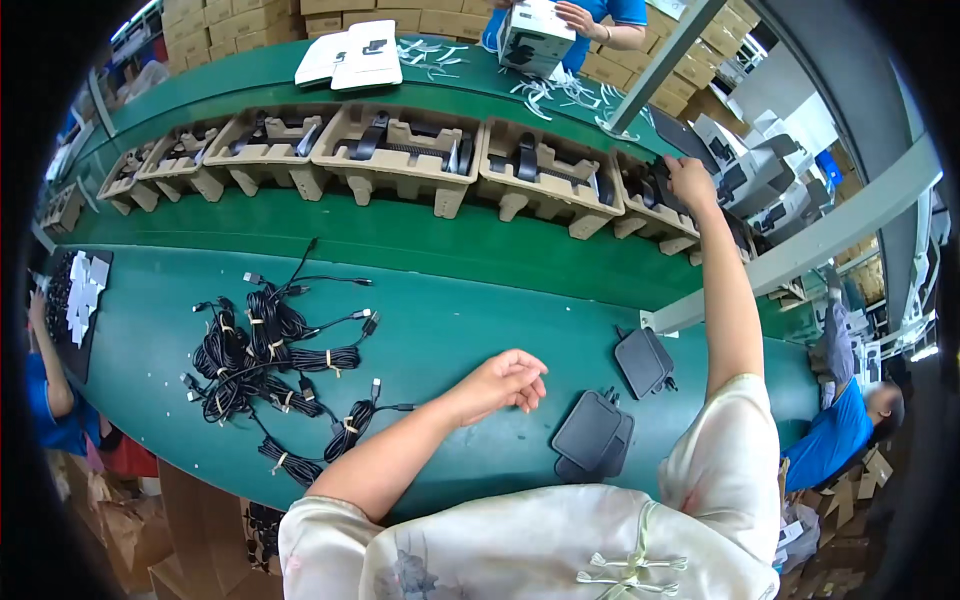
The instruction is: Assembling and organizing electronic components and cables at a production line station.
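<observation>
My left hand (500, 388) hovers over the green table, fingers loosely curled and nothing in them. My right arm stretches far forward to the moulded cardboard tray (640, 213) near the right end of the row. There my right hand (690, 186) is closed at a black part (658, 182), whose shape is mostly hidden by the fingers. Left of my left hand lies a pile of black cables (275, 345), bundled with pale ties. Flat black devices with rounded corners (592, 432) lie to its right, and another black device (645, 362) lies farther up.
Several cardboard trays (400, 150) with black parts line the raised green ledge. A metal post (800, 240) stands close to my right arm. Across the ledge, a person in blue handles a white box (537, 38). White leaflets (352, 55) and paper strips lie there. Other people work at both sides.
</observation>
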Motion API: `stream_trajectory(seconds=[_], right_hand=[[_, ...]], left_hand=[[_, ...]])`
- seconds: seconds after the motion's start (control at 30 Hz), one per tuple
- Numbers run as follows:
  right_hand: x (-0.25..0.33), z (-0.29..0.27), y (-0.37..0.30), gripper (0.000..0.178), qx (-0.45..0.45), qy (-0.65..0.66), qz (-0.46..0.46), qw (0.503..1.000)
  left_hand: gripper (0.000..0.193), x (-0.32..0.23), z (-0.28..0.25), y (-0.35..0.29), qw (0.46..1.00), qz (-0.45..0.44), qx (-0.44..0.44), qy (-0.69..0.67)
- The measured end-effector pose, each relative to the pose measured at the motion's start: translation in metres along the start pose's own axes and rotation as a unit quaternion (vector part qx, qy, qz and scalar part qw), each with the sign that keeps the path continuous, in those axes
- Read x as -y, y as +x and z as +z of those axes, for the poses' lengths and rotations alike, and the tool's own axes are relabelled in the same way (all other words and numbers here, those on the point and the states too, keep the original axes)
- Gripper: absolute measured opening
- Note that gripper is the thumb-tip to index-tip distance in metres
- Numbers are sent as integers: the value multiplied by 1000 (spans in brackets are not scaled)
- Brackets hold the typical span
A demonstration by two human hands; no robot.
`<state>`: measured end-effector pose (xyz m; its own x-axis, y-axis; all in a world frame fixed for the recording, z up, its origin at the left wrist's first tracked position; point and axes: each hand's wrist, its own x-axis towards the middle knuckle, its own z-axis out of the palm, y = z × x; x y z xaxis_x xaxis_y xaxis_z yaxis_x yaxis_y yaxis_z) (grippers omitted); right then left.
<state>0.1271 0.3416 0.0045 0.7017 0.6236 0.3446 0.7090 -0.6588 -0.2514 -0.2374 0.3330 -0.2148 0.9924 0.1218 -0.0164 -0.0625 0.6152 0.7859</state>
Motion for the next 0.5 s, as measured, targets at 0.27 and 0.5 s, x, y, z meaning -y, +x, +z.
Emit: stream_trajectory(seconds=[0.27,0.5], right_hand=[[14,51,43,43,66,-180,30,981],[8,121,55,39,-67,-34,24,997]], left_hand=[[20,0,-4,-5,999,-7,-30,10],[20,-4,-1,-4,999,-19,-42,9]])
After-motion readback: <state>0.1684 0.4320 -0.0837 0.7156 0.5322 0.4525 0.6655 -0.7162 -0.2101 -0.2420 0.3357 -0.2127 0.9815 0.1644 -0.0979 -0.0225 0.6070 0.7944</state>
